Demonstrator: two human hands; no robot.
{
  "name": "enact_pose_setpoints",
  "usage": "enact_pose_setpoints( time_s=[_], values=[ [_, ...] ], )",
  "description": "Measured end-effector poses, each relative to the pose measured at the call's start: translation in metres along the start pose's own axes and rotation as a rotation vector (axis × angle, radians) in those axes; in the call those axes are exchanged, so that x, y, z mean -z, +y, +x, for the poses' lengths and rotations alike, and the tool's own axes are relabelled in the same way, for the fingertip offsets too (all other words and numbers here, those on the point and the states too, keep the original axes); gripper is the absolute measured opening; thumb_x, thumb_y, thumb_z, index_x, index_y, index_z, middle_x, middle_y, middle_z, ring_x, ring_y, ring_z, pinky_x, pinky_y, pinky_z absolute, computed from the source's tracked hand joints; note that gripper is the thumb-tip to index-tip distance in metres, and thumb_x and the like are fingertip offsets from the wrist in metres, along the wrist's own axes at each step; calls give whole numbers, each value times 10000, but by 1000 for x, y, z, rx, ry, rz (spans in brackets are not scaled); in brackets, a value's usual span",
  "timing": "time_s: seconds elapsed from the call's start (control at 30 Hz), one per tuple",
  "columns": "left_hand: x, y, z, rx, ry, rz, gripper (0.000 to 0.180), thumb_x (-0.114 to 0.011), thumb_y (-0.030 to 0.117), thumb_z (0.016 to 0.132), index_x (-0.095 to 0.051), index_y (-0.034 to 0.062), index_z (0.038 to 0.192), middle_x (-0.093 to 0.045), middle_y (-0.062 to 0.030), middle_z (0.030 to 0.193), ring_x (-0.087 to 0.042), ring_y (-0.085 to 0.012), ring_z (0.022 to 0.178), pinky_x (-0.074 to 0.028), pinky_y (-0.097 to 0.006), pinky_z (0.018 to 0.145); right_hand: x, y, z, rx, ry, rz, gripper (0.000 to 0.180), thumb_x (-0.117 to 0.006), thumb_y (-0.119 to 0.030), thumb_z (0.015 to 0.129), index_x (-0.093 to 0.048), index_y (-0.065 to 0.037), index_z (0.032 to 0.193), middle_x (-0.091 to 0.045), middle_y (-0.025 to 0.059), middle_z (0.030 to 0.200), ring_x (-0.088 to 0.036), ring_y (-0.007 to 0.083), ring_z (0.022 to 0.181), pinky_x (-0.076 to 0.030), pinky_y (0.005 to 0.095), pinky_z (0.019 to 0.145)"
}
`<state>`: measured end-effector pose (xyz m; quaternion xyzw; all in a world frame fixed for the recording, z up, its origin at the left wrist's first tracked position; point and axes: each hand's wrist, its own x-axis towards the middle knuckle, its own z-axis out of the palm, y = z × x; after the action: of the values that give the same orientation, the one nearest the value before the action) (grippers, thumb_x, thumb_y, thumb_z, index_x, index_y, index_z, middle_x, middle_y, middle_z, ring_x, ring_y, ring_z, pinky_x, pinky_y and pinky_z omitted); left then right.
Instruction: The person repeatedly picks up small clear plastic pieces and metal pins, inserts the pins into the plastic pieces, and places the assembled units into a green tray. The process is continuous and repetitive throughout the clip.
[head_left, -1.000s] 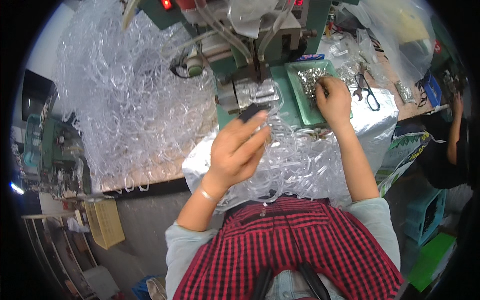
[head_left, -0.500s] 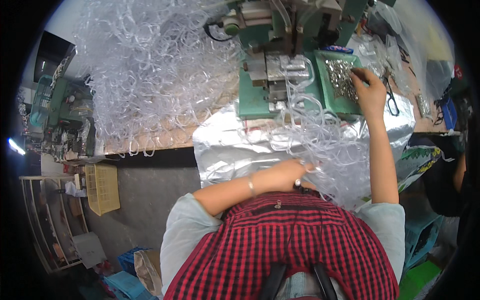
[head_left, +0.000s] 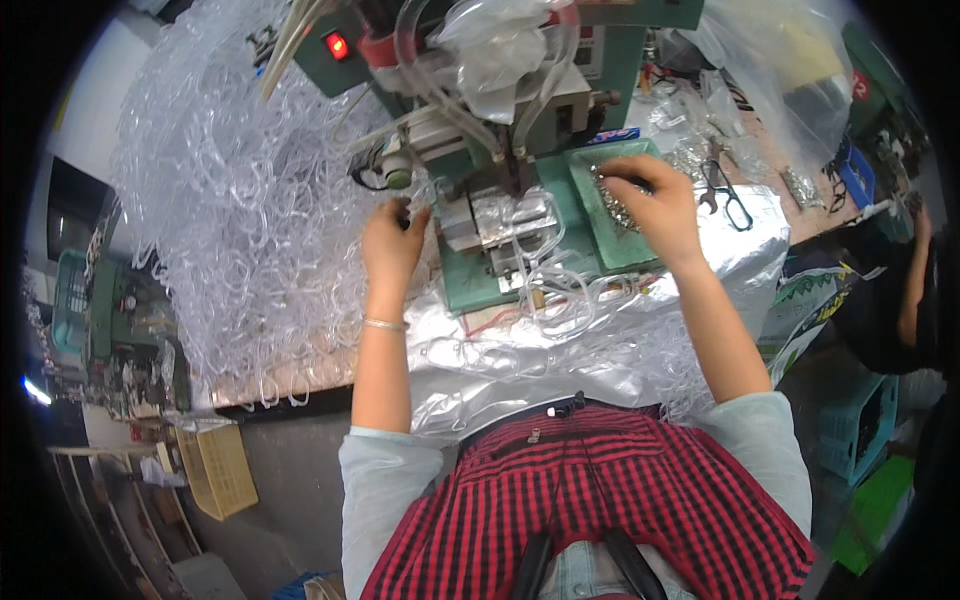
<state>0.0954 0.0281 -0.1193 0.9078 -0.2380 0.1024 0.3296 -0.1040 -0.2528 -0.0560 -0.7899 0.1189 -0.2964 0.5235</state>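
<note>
My left hand [head_left: 393, 240] has come up from my lap to the left side of the green machine [head_left: 500, 215], fingers bent on something I cannot tell, while my right hand [head_left: 655, 205] keeps pinching small shiny parts [head_left: 615, 208] in the green tray [head_left: 590, 240].

Your left hand [head_left: 392, 245] rests at the left edge of the green bench machine [head_left: 520, 215], fingers curled on a small dark knob there. Your right hand [head_left: 655, 205] lies palm down in the shallow green tray [head_left: 585, 215] on the machine's right side, fingertips among a heap of small shiny metal pieces [head_left: 615, 205]. Looped clear plastic tubing [head_left: 560, 295] hangs off the machine's front edge, between your two forearms.
</note>
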Motion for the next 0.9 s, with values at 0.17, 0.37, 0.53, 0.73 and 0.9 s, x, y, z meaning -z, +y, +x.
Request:
enact_pose_setpoints(
  time_s=[0.17,0.37,0.53,0.73,0.9],
  values=[
    [-36,-10,7,42,89,-161,204,-738,174,856,-657,-3,916,-689,-126,792,-674,-251,732,-520,-330,681,-48,-18,21,20,-18,325,361,-721,-40,774,-615,-10,1118,-704,52,888,-669,138,857,-492,277,832],
    [30,30,-37,79,394,-1008,124,-609,86,968,-593,41,1082,-646,-77,948,-641,-158,835,-513,-273,728,-64,-21,10,15,-2,387,469,-701,-19,771,-541,9,1211,-694,58,855,-657,116,831,-475,271,852],
    [85,117,-24,-446,373,-1086,170,-555,19,983,-539,21,1153,-633,-130,1094,-632,-188,970,-513,-297,835,-71,-33,9,-28,-34,493,600,-718,-16,767,-489,21,1320,-689,53,855,-633,97,836,-473,255,844],
    [78,125,-8,-503,380,-1067,148,-575,-23,946,-567,-1,1092,-659,-148,1035,-663,-237,958,-514,-335,868,-73,-45,-6,-35,-1,441,600,-693,-39,796,-473,8,1353,-717,71,954,-659,147,933,-482,274,868],
    [56,124,-45,-754,231,-710,160,-656,-34,836,-637,58,966,-734,-138,955,-692,-236,823,-541,-336,785,-29,-12,-5,209,22,-201,322,-667,-69,791,-672,-27,1111,-684,134,1141,-636,305,1090,-469,391,987]
  ],
)
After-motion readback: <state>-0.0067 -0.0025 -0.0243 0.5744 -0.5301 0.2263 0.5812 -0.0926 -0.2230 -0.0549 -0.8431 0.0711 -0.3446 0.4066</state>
